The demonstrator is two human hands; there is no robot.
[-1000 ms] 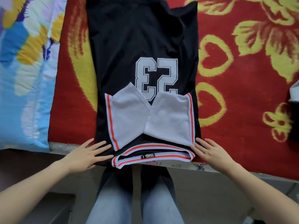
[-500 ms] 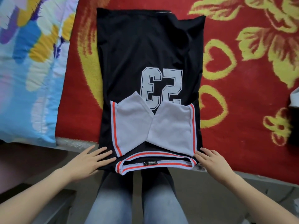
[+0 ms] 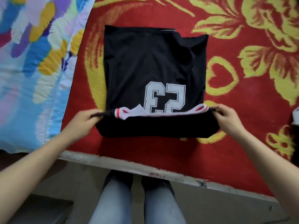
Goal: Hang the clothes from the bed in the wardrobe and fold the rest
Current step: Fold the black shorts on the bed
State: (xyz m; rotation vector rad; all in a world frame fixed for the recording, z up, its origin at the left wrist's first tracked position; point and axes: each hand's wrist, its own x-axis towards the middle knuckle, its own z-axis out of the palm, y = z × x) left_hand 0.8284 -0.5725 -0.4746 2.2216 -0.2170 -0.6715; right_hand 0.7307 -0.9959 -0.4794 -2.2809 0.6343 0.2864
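Two pinch grips on one fold: left hand [image 3: 84, 120] and right hand [image 3: 226, 118] each have thumb and fingers clenched on a near corner of the black jersey [image 3: 153, 59]. Its near end is lifted and rolled toward the 23 print [image 3: 165, 97]. The rest lies flat on the red floral blanket [image 3: 242, 110], close to the bed edge [image 3: 129, 164].

Biggest risk, my read: uneven pull. The left corner is drawn out further than the right, so the fold could land skewed.
Next: white sleeves [image 3: 129, 113] tucked inside are bunching at the fold line and could slip out or leave a lump.
Minor: far hem steps at the right corner, so the stack may not square up.

Around: patterned quilt [image 3: 32, 62] along the blanket's left, near the jersey but apart; small white item [image 3: 295, 117] at the right margin, cut off, can't tell what. Neither blocks the fold path
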